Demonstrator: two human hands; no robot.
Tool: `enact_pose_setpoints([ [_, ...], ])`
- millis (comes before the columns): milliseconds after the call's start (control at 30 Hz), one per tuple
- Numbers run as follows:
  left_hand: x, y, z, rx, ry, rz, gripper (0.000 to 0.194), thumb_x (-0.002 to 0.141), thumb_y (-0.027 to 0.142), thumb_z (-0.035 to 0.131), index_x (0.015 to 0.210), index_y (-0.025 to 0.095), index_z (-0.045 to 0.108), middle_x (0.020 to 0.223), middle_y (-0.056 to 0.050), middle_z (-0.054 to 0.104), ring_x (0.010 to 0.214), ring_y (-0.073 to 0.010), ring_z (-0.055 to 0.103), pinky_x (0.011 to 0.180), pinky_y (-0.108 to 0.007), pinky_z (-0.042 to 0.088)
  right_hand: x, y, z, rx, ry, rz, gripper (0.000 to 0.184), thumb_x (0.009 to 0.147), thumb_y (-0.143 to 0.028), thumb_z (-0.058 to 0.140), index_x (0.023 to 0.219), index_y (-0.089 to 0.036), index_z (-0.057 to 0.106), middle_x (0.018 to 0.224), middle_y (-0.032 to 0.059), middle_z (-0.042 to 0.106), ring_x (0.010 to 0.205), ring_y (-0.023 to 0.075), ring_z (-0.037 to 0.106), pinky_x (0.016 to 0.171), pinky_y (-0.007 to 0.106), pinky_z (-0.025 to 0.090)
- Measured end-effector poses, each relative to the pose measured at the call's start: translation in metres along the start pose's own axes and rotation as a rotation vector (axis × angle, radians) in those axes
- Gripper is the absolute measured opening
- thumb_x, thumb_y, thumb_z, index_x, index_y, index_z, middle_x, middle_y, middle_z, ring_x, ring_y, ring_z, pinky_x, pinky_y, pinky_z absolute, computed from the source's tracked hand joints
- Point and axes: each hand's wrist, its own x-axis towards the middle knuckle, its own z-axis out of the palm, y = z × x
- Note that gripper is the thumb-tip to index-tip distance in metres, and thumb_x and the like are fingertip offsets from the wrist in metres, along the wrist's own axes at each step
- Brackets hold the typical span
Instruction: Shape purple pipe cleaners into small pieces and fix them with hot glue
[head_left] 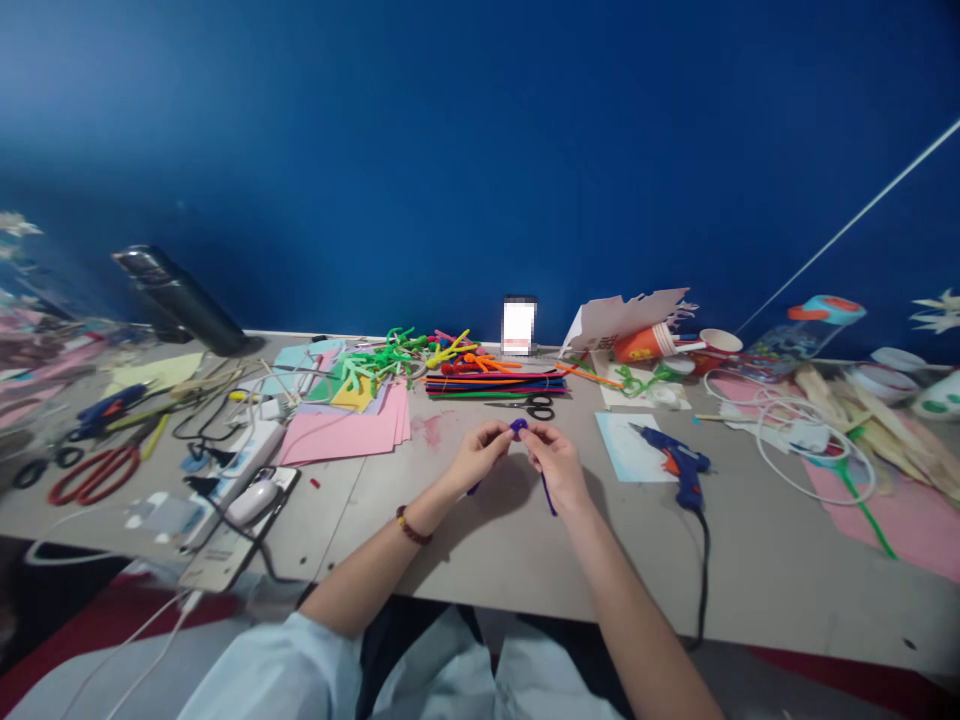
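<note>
A purple pipe cleaner [519, 427] is pinched between my two hands above the middle of the table. Its middle is bunched into a small loop or knot at my fingertips, and its loose ends hang down below each hand. My left hand [481, 452] grips it from the left, thumb and forefinger pressed together. From the right, my right hand [553, 460] pinches it the same way. Just beyond my fingers lie black-handled scissors [538, 406] and a stack of coloured pipe cleaners [495, 384].
A blue glue gun [679, 462] lies on light-blue paper to the right. Pink paper sheets [345, 428], a power strip [238, 470] and a phone [225, 560] are at left. Bent green pipe cleaners [390, 355] and a lit phone screen [519, 328] stand near the blue wall.
</note>
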Motion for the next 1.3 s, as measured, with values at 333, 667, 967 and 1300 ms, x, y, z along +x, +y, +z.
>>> enact_pose_setpoints([
  [333,0.0022,-0.0027,-0.0034,0.017,0.016,0.017,0.04,0.073,0.054,0.06,0.074,0.014,0.061,0.049,0.006,0.04,0.043,-0.0051,0.033,0.044,-0.021,0.023,0.0013,0.0016,-0.002,-0.018,-0.049,-0.03,0.026,0.065,-0.038,0.071,0.08,-0.018,0.065,0.068,-0.0006,0.063,0.045,0.0056,0.037,0.042,0.021,0.026],
  [667,-0.0001,0.0021,-0.0025,0.011,0.013,0.028,0.036,0.074,0.049,0.061,0.074,0.014,0.059,0.052,0.005,0.043,0.047,-0.0059,0.037,0.046,-0.02,0.027,0.0004,0.0018,-0.0024,-0.038,-0.06,-0.04,0.026,0.065,-0.039,0.071,0.079,-0.018,0.065,0.067,-0.0009,0.061,0.046,0.0057,0.036,0.042,0.021,0.026],
  [967,0.0001,0.0003,-0.0027,-0.091,0.087,0.123,0.034,0.072,0.04,0.067,0.095,0.015,0.064,0.088,-0.006,0.064,0.063,-0.0091,0.053,0.061,-0.023,0.045,-0.0016,-0.0004,-0.0014,-0.187,-0.015,-0.135,0.026,0.066,-0.041,0.07,0.08,-0.019,0.065,0.066,-0.0001,0.06,0.06,0.0132,0.051,0.052,0.025,0.039],
  [1300,0.0032,-0.0043,-0.0018,-0.181,0.152,0.045,0.033,0.063,0.04,0.075,0.085,0.016,0.07,0.084,-0.006,0.07,0.072,-0.0135,0.06,0.07,-0.027,0.049,-0.0024,-0.0023,-0.0004,-0.269,-0.031,-0.293,0.014,0.072,-0.034,0.065,0.077,-0.021,0.065,0.08,0.0028,0.063,0.076,0.017,0.057,0.07,0.03,0.048],
])
